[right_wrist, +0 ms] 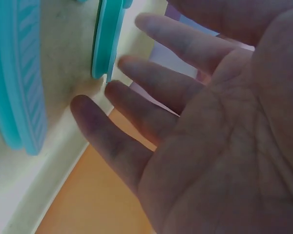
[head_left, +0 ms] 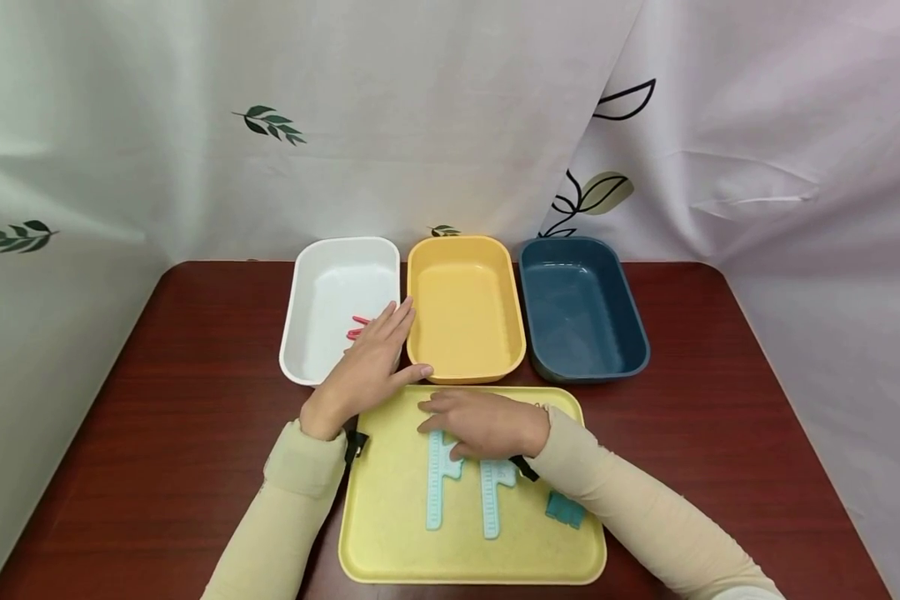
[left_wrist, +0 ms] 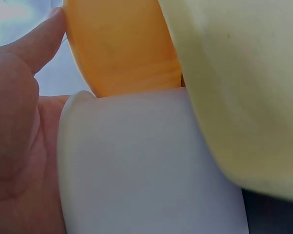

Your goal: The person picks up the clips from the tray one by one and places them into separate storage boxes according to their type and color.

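Presently: my hands, both spread flat, holding nothing.
Left hand overhangs the white bin; right hand hovers over teal combs — a careless sweep might, I judge, scatter them off the yellow tray.

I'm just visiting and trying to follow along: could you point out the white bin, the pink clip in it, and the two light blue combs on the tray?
white bin (head_left: 322, 292), head view, bare floor.
pink clip (head_left: 358, 327), head view, visible end.
light blue combs (head_left: 435, 492), head view, left comb's long handle.
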### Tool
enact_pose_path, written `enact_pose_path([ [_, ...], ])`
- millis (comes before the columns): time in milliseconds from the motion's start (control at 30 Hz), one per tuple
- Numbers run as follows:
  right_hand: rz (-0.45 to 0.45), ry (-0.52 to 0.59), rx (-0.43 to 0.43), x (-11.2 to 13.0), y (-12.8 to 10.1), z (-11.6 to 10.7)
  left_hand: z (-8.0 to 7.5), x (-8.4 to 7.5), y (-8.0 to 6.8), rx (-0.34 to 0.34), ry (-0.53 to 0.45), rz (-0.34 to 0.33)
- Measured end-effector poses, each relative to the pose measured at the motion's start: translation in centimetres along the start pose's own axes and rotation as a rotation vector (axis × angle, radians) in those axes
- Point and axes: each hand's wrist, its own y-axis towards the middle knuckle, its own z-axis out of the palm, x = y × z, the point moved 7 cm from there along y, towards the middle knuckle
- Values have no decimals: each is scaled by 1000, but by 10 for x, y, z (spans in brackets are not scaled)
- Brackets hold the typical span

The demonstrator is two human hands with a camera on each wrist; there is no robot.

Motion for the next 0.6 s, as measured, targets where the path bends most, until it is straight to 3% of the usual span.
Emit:
enact_pose_path([
  [600, 55, 98, -19, -9, -7, 1, 0, 1, -1, 16, -39, -38],
])
